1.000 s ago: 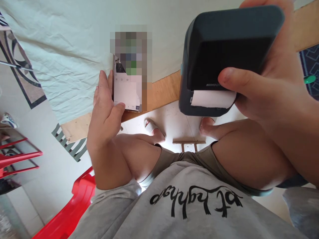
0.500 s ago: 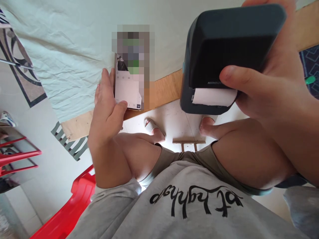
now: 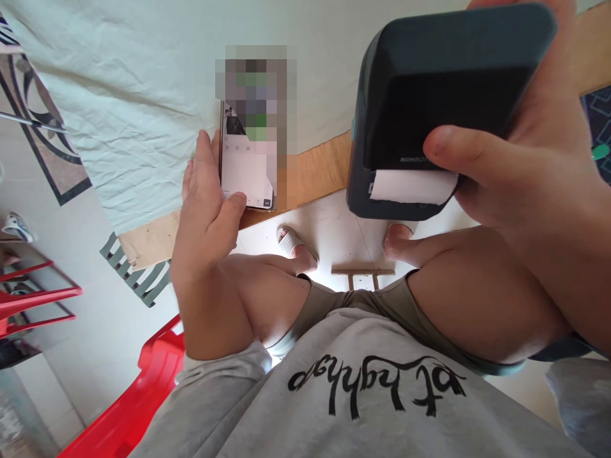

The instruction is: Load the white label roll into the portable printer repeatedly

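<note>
My right hand (image 3: 506,159) is closed around a dark label printer (image 3: 453,89), holding it up at the right above the table's near edge. The thumb presses on its black cover, beside the lettering "NIIMBOT". A white strip of label paper (image 3: 413,186) sticks out of the slot below that cover. At the left, a smartphone (image 3: 245,168) with a lit, mostly white screen lies at the table edge. Its upper part is hidden by blurred blocks. My left hand (image 3: 205,197) rests against the phone's left side, fingers stretched out flat and thumb over its lower left corner.
A pale green cloth (image 3: 143,89) covers the table, with a wooden edge strip (image 3: 322,168) along the near side. A red chair (image 3: 147,381) stands at lower left, a red rack (image 3: 42,296) behind it. My legs are under the edge.
Almost nothing differs. The printer and my right hand have shifted very slightly to the right in the picture; my left hand stays at the phone.
</note>
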### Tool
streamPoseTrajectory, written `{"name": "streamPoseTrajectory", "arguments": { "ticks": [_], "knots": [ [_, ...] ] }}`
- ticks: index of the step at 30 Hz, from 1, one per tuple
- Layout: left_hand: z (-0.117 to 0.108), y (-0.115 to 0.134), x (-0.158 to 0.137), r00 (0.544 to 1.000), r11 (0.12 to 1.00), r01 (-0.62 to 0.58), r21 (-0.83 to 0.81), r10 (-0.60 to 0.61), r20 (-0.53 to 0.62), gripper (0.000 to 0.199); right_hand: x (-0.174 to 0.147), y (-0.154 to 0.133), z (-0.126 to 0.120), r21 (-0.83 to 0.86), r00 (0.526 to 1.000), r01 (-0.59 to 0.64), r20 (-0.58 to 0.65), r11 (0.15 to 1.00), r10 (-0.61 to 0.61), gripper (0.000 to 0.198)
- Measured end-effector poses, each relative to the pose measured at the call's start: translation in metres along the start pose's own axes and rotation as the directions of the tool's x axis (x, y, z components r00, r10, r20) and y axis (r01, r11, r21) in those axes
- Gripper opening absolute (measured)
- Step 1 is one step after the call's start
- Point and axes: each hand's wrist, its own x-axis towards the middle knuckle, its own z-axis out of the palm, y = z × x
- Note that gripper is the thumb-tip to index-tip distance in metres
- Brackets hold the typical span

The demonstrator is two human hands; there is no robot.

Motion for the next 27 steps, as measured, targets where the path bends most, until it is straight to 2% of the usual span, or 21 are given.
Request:
{"name": "streamPoseTrajectory", "arguments": {
  "ticks": [5,8,15,22,27],
  "knots": [
    [-0.002,0.01,-0.002,0.998,0.999,0.046,0.014,-0.047,0.035,0.11,0.0,0.003,0.001,0.005,1.0,-0.009,0.003,1.0,0.009,0.086],
    [-0.002,0.004,-0.002,0.999,0.999,0.034,0.019,-0.035,0.021,0.107,-0.002,0.002,0.001,-0.008,1.0,-0.007,0.013,1.0,0.007,0.085],
    [0.001,-0.045,0.007,0.982,0.982,-0.187,0.037,0.185,0.043,0.115,-0.006,-0.003,-0.001,-0.056,0.999,0.016,0.032,0.998,-0.014,0.084],
    [0.004,-0.047,0.005,0.971,0.967,-0.237,0.091,0.239,-0.016,0.115,-0.006,-0.004,0.001,-0.093,0.998,0.05,0.053,0.994,-0.045,0.067],
    [0.002,-0.044,0.003,0.968,0.961,-0.246,0.125,0.25,-0.024,0.116,-0.004,0.002,-0.002,-0.077,1.0,-0.008,0.01,0.997,0.009,0.088]
  ]
}}
